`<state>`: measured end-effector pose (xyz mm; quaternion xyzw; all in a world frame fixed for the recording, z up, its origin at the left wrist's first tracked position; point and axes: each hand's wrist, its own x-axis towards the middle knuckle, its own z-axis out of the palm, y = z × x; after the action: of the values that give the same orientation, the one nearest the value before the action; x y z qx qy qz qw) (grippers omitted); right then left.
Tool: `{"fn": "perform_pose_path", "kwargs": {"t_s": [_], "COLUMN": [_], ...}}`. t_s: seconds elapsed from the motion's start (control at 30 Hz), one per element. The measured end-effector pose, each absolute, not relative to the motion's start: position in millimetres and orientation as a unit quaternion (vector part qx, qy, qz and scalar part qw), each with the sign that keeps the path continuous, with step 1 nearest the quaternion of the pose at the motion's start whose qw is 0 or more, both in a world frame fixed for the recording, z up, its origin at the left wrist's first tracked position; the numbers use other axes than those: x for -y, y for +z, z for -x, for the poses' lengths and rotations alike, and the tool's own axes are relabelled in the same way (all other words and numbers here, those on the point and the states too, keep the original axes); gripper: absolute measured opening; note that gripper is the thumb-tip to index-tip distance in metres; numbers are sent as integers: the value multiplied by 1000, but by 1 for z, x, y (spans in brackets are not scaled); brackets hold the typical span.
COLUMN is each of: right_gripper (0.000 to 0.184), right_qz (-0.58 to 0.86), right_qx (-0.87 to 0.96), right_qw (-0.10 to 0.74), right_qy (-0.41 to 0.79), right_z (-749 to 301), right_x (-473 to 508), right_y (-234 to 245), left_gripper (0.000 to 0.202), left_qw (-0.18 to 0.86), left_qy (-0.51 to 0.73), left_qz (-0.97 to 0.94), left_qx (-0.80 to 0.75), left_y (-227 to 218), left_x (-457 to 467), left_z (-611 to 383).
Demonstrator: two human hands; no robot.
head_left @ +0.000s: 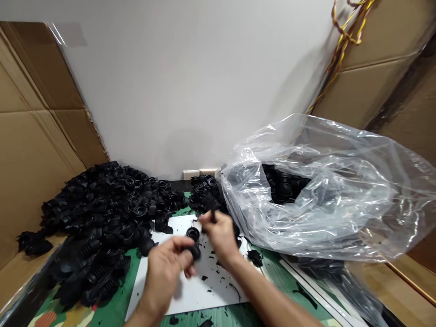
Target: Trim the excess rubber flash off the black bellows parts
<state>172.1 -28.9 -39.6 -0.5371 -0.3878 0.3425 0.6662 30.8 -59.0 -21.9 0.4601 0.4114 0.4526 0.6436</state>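
My left hand is closed on a black rubber bellows part, pinched between thumb and fingers above the white board. A black ring-shaped opening shows just beyond those fingertips; I cannot tell whether it belongs to the same part. To the right, my right hand is closed around a slim black object, blurred, whose kind I cannot make out. Small black rubber scraps lie scattered over the board under both hands.
A large heap of black rubber parts spreads over the left side. On the right sits an open clear plastic bag with more black parts inside. Cardboard walls flank the green tabletop; yellow twisted wires hang at upper right.
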Motion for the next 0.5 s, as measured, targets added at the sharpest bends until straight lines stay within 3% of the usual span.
{"fn": "perform_pose_path", "kwargs": {"t_s": [0.1, 0.4, 0.5], "right_gripper": [23, 10, 11], "right_qz": [571, 551, 528], "right_qx": [384, 524, 559], "right_qw": [659, 569, 575], "right_qy": [304, 314, 278], "right_z": [-190, -190, -190], "right_x": [24, 39, 47], "right_y": [-40, -41, -36], "left_gripper": [24, 41, 42], "left_qw": [670, 692, 683], "left_qy": [434, 484, 486], "left_qz": [-450, -358, -357], "left_qx": [-399, -399, -412], "left_y": [-21, -23, -26], "left_x": [66, 51, 53], "left_z": [-32, -20, -20]}}
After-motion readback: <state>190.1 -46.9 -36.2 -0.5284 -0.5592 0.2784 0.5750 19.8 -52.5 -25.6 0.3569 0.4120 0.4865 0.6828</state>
